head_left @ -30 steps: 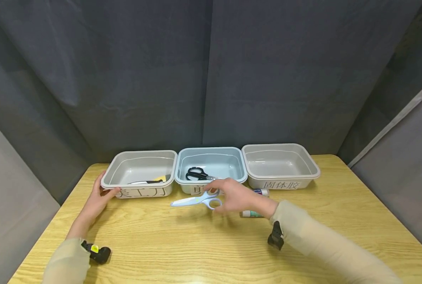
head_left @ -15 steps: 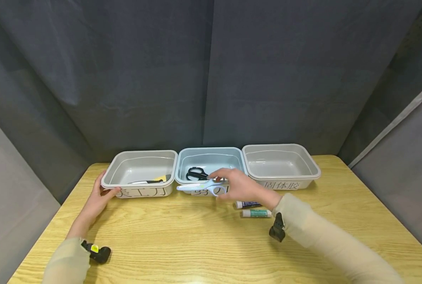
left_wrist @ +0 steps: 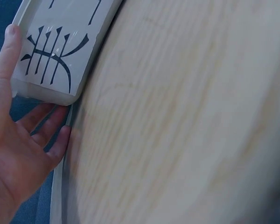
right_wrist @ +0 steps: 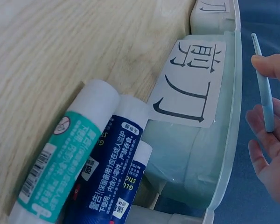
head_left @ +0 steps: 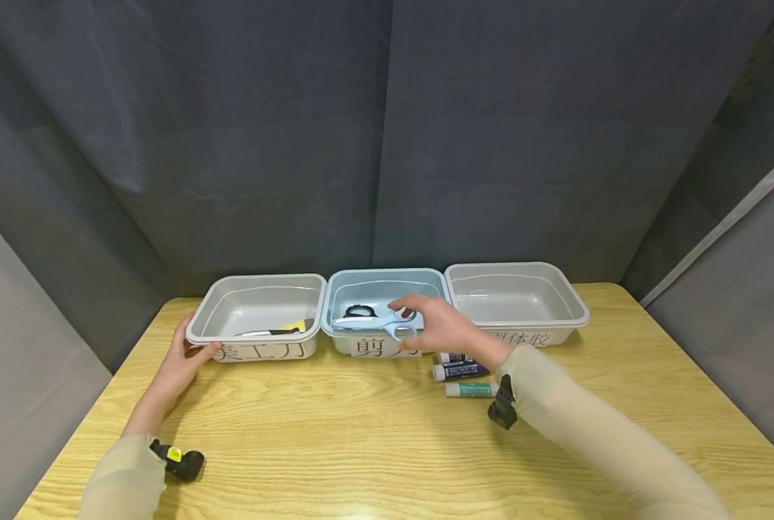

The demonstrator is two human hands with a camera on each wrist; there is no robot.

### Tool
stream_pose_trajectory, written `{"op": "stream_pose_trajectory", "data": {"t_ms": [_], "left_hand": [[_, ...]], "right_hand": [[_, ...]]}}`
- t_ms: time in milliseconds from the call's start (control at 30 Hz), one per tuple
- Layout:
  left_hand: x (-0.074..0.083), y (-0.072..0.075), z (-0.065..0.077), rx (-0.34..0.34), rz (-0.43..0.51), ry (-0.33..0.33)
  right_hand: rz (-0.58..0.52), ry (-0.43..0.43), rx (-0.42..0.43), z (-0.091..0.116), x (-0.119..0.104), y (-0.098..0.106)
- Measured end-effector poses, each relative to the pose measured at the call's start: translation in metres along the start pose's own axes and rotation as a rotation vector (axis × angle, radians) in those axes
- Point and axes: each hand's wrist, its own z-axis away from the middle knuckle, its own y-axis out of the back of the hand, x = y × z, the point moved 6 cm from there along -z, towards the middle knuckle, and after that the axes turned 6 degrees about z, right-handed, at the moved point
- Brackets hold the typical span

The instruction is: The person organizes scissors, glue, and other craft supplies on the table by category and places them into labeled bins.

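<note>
My right hand pinches light-blue scissors by the handle loops, over the front rim of the light-blue bin. Their blades point left. Below them, black-handled scissors lie in that bin, partly hidden. Edge-on in the right wrist view, the light-blue scissors sit between thumb and fingers. My left hand holds the left end of the left grey bin, thumb at the front rim, fingers around the corner. A yellow-and-black utility knife lies in this bin.
A second grey bin stands at the right end of the row. In front of the bins lie a green glue stick and two dark-blue glue sticks, partly under my right forearm. A dark curtain hangs behind the table.
My right hand has lifted the light-blue scissors up and away from me, from above the table to over the light-blue bin's front rim. The left hand has stayed on its bin.
</note>
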Motion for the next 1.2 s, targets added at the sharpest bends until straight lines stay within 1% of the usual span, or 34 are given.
{"op": "stream_pose_trajectory", "data": {"t_ms": [200,467,700,933,1200], "left_hand": [[0.0,0.001,0.0,-0.003,-0.023,-0.005],[0.001,0.0,0.001,-0.006,0.003,0.002],[0.0,0.0,0.001,-0.009,-0.016,0.0],[0.0,-0.001,0.002,-0.01,-0.009,-0.027],[0.001,-0.001,0.002,-0.002,-0.003,-0.034]], "right_hand": [[-0.01,0.001,0.023,-0.008,0.005,0.001],[-0.01,-0.021,0.039,-0.017,0.011,0.0],[-0.027,-0.076,0.033,-0.023,0.018,0.0],[-0.009,-0.114,0.036,-0.027,0.029,-0.004],[0.021,-0.116,0.043,-0.032,0.036,-0.006]]}}
